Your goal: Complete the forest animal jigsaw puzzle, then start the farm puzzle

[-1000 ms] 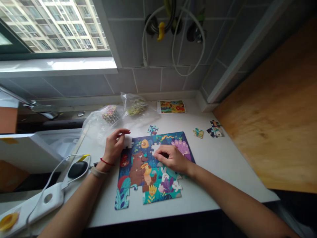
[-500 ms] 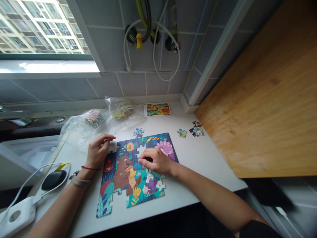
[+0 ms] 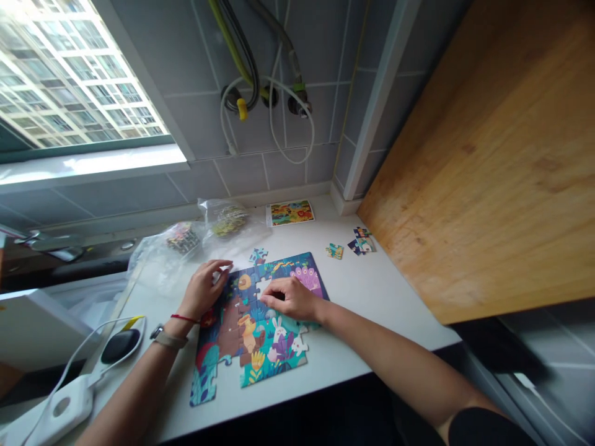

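Observation:
A partly assembled jigsaw puzzle (image 3: 232, 328) with a bear, rabbits and a purple peacock lies on the white counter. Gaps show in its upper middle, along its near edge and at its right side. My right hand (image 3: 294, 298) rests over the puzzle beside the upper gap, thumb and fingertips drawn together; whatever they pinch is hidden. At the puzzle's upper left corner is my left hand (image 3: 207, 290), fingers stretched and thumb apart, nothing visible in it. Just beyond the top edge lies a loose blue puzzle piece (image 3: 258, 256).
More loose pieces lie to the right: a teal-and-yellow piece (image 3: 334, 250) and a small cluster (image 3: 362, 241). Behind are clear bags of pieces (image 3: 229, 221) and a picture card (image 3: 292, 212). A white power strip (image 3: 69, 406) sits at left; a wooden panel (image 3: 488, 173) borders the right.
My left hand has shifted slightly right and its fingers have stretched out toward the puzzle's top edge. My right hand stays near the upper gap. The camera view has tilted a little.

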A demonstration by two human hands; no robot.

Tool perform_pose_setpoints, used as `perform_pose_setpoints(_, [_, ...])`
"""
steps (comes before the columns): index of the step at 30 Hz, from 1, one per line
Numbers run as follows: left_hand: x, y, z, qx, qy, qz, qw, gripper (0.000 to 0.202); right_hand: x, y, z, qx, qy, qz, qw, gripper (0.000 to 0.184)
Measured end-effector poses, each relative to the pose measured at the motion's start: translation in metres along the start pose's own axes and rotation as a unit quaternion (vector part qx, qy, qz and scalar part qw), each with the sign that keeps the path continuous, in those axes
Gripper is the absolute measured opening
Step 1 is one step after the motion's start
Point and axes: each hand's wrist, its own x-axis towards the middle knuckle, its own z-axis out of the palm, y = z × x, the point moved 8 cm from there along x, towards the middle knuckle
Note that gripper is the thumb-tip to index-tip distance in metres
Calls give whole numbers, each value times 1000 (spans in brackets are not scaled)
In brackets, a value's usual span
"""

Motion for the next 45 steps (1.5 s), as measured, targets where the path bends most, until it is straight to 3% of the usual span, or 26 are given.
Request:
perform_pose_setpoints(7, [36, 30, 33, 18, -117, 62, 991, 53, 2, -1, -4, 31, 5, 7, 999, 17])
perform_pose_setpoints(13, [68, 39, 50, 39, -187, 89, 977, 55, 5, 22, -55, 147, 166, 64, 973, 28])
perform_pose_setpoints(18, [80, 36, 43, 35, -189, 76, 978, 55, 7, 45, -87, 167, 254, 86, 949, 39])
perform_pose_setpoints(27, [79, 24, 13, -16, -151, 21, 988, 33, 11, 52, -88, 169, 257, 98, 946, 41])
perform_pose_setpoints(31, [81, 28, -1, -50, -159, -2, 986, 38, 11, 52, -91, 157, 255, 101, 949, 41])
perform_pose_setpoints(35, [71, 50, -5, -98, -206, -8, 974, 46, 9, 58, -111, 134, 282, 96, 945, 41])
perform_pose_setpoints(39, [54, 88, 1, -133, -260, 2, 956, 45, 5, 69, -139, 116, 338, 95, 929, 43])
perform_pose_setpoints(42, [36, 125, 17, -151, -301, 11, 942, 37, 3, 76, -148, 115, 362, 97, 920, 45])
perform_pose_setpoints(45, [13, 157, 45, -193, -341, -2, 920, 30, 2, 79, -150, 115, 369, 97, 917, 46])
